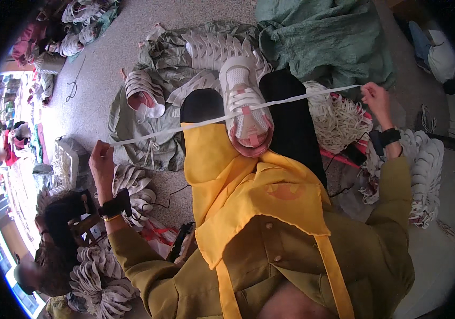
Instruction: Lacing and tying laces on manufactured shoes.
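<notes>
A white sneaker point(239, 76) with pink trim stands between my knees, its toe toward me. A long white shoelace point(179, 128) is pulled almost straight across it, over the lower part of its lacing; I cannot tell whether it passes through any eyelets. At the far left, my left hand point(101, 162) pinches one end of the lace. My right hand point(377, 103) is closed on the other end, out to the right and a little higher. Some lace rows farther up the tongue are crossed over the sneaker. A yellow apron point(214, 154) covers my lap below the toe.
Beyond my knees, more white sneakers point(145, 95) lie on a grey-green cloth point(126, 125). A heap of white laces point(339, 122) sits beside my right knee. Stacked shoes point(423, 170) stand at the right, others point(99, 276) at lower left near another person point(52, 260). A green sack point(328, 40) lies behind.
</notes>
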Demonstrator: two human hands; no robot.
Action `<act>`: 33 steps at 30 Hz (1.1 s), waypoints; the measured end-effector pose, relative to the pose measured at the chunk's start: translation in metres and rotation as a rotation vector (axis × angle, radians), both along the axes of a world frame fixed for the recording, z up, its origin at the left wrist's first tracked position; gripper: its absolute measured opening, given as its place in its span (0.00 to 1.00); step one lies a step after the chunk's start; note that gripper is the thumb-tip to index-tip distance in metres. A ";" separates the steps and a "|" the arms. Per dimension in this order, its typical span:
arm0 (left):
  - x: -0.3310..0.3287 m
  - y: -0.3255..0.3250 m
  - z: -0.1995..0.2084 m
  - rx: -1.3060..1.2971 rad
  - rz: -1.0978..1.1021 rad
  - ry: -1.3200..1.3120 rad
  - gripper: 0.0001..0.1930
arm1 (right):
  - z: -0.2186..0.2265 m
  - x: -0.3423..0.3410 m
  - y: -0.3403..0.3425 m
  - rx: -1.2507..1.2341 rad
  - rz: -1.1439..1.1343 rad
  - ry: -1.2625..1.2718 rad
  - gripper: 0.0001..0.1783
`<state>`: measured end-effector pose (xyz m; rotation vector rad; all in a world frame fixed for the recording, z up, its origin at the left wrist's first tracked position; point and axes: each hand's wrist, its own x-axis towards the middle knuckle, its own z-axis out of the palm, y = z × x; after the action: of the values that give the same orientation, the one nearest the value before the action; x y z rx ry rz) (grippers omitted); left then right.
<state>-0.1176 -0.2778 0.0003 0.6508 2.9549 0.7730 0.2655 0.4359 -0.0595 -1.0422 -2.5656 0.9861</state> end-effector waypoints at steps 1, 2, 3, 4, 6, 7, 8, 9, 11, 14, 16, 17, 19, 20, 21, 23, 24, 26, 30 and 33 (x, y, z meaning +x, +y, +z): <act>-0.001 0.007 0.003 -0.016 -0.024 -0.004 0.05 | -0.002 -0.005 -0.006 -0.002 0.031 -0.046 0.05; -0.003 0.015 0.005 -0.004 -0.076 0.048 0.05 | -0.004 -0.011 -0.012 -0.034 0.107 -0.044 0.06; -0.004 0.027 0.009 0.009 -0.129 0.099 0.04 | -0.003 -0.020 -0.019 -0.083 0.141 -0.077 0.07; -0.006 0.041 0.015 0.021 -0.183 0.150 0.03 | 0.000 -0.031 -0.027 -0.132 0.174 -0.110 0.08; -0.011 0.065 0.039 -0.032 -0.125 0.142 0.02 | 0.014 -0.054 -0.041 -0.250 0.235 -0.134 0.09; -0.014 0.073 0.049 -0.061 -0.092 0.138 0.02 | 0.024 -0.066 -0.041 -0.302 0.236 -0.053 0.09; -0.026 0.072 0.051 0.079 -0.087 0.183 0.02 | 0.035 -0.077 -0.039 -0.353 0.236 0.029 0.08; -0.036 0.071 0.054 0.219 -0.083 0.226 0.03 | 0.045 -0.084 -0.037 -0.403 0.235 0.110 0.08; -0.035 0.090 0.064 0.469 0.030 0.356 0.05 | 0.065 -0.082 -0.038 -0.464 0.055 0.462 0.10; -0.009 0.100 0.042 0.096 -0.039 0.212 0.05 | 0.057 -0.071 -0.051 -0.592 -0.005 0.469 0.14; 0.028 0.105 0.021 0.002 -0.131 -0.372 0.04 | 0.065 -0.079 -0.099 -0.668 0.056 0.264 0.14; 0.043 0.103 -0.001 0.091 -0.293 -0.453 0.04 | 0.064 -0.080 -0.115 -0.692 0.142 0.152 0.14; 0.079 0.138 0.007 0.178 -0.264 -0.815 0.06 | 0.061 -0.087 -0.155 -0.831 0.224 0.091 0.12; 0.086 0.149 0.010 0.169 -0.335 -0.858 0.07 | 0.062 -0.091 -0.173 -0.887 0.290 0.054 0.11; 0.096 0.160 0.012 0.250 -0.338 -0.891 0.07 | 0.065 -0.098 -0.190 -0.895 0.327 0.037 0.10; 0.111 0.179 0.014 0.411 -0.345 -0.953 0.07 | 0.069 -0.111 -0.216 -0.909 0.402 0.006 0.09; 0.112 0.180 0.003 0.373 -0.405 -0.853 0.07 | 0.070 -0.120 -0.223 -0.844 0.421 0.014 0.08; 0.120 0.194 0.000 0.381 -0.403 -0.760 0.06 | 0.064 -0.132 -0.233 -0.711 0.446 0.025 0.08; 0.118 0.205 -0.023 0.505 -0.349 -0.701 0.04 | 0.043 -0.152 -0.229 -0.335 0.592 0.349 0.05; 0.115 0.212 -0.022 0.573 -0.301 -0.754 0.03 | 0.050 -0.146 -0.238 -0.686 0.414 0.310 0.04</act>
<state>-0.0023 -0.0655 -0.0215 0.6090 1.9112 1.4443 0.1192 0.1975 -0.0097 -0.3975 -2.2523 2.0417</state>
